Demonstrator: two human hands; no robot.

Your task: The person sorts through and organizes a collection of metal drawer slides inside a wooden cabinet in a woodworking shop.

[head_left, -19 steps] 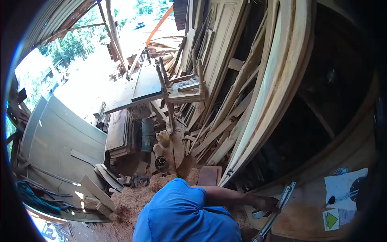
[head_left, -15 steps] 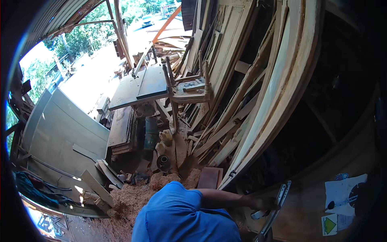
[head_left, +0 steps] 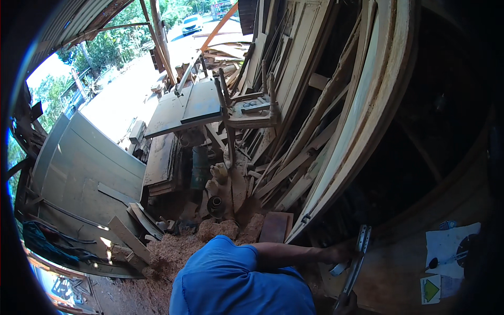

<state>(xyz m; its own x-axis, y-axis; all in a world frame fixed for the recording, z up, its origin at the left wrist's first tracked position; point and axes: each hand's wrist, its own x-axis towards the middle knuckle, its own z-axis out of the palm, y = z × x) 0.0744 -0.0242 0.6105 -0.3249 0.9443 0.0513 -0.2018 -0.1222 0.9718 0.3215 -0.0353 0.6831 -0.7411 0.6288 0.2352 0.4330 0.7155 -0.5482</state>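
Note:
My left arm in a blue sleeve reaches to the right across the lower view. At its end, my left hand (head_left: 340,254) closes at the upper part of a long metal drawer slide (head_left: 355,272), which has holes along it. Beneath that hand is a small silvery piece (head_left: 337,269), too unclear to name. Lower down, my right hand (head_left: 346,303) is dark and partly hidden, closed around the slide's bottom end. The slide stands tilted in front of a brown wooden panel (head_left: 386,283).
Long boards (head_left: 294,68) lean at the right. A dusty table (head_left: 178,107) and a wooden frame with legs (head_left: 252,118) stand ahead. Sawdust (head_left: 173,252) covers the floor. A large pale panel (head_left: 94,163) is at the left. Printed papers (head_left: 446,252) lie on the brown panel.
The slide's two rails, spread apart before, now line up closely. My left hand has shifted slightly up and left. The view has tilted a little.

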